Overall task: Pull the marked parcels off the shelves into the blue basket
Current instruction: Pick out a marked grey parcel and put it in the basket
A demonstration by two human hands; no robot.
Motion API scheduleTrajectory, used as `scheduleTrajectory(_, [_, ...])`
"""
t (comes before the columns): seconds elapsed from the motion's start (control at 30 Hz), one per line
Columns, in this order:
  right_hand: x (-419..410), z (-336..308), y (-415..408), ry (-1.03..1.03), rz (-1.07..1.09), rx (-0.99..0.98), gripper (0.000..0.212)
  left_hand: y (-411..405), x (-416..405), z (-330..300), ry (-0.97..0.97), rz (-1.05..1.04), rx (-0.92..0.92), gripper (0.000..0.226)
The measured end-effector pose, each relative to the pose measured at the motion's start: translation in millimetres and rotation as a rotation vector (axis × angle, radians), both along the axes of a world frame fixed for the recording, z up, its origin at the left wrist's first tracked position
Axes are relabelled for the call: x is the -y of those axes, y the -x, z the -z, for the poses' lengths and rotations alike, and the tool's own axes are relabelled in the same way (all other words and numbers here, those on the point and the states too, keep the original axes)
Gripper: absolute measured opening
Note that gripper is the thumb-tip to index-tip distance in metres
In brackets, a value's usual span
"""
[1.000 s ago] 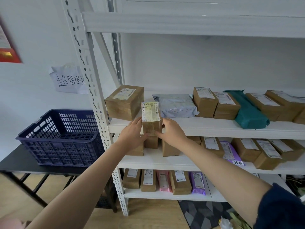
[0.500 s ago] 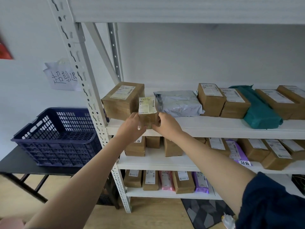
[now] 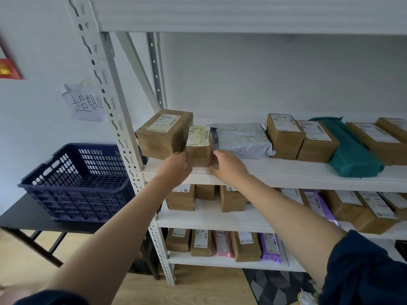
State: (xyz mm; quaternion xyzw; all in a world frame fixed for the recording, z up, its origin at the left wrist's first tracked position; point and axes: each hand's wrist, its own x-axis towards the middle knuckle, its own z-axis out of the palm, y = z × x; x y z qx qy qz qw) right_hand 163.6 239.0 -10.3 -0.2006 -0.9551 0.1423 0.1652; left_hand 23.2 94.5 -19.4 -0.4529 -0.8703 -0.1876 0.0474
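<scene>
A small, narrow brown parcel (image 3: 199,148) with a yellowed label stands upright at the front edge of the upper white shelf (image 3: 286,175). It is wedged between a large brown box (image 3: 163,133) and a grey mailer bag (image 3: 242,139). My left hand (image 3: 176,167) presses its left side and my right hand (image 3: 226,164) curls against its lower right side. The blue basket (image 3: 77,183) sits on a black table (image 3: 19,216) to the left of the shelving, below hand height. Nothing shows inside the basket.
The white slotted upright post (image 3: 114,106) stands between the parcel and the basket. Several brown boxes and a green mailer (image 3: 352,153) fill the upper shelf to the right. Lower shelves hold more brown, pink and purple parcels. A handwritten paper note (image 3: 86,104) hangs on the wall.
Both hands have raised the small parcel from in front of the shelf edge and set it upright on the upper shelf between the large box and the grey mailer.
</scene>
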Motion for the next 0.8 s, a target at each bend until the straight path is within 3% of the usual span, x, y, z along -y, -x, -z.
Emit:
scheduleTrajectory(0.2, [-29, 7, -50, -0.149, 0.053, 0.140, 0.039, -33, 21, 16, 0.016, -0.024, -0.117, 0.032])
scheduleTrajectory(0.37, [-59, 7, -91, -0.182, 0.153, 0.213, 0.042, -72, 4, 16, 0.009, 0.027, -0.112, 0.034])
scheduleTrajectory(0.6, [-90, 8, -127, -0.180, 0.203, 0.189, 0.040, -109, -46, 3, 0.024, 0.045, -0.132, 0.036])
scheduleTrajectory(0.8, [-105, 5, -125, -0.148, 0.225, 0.167, 0.046, -108, -74, 3, 0.068, -0.072, -0.084, 0.047])
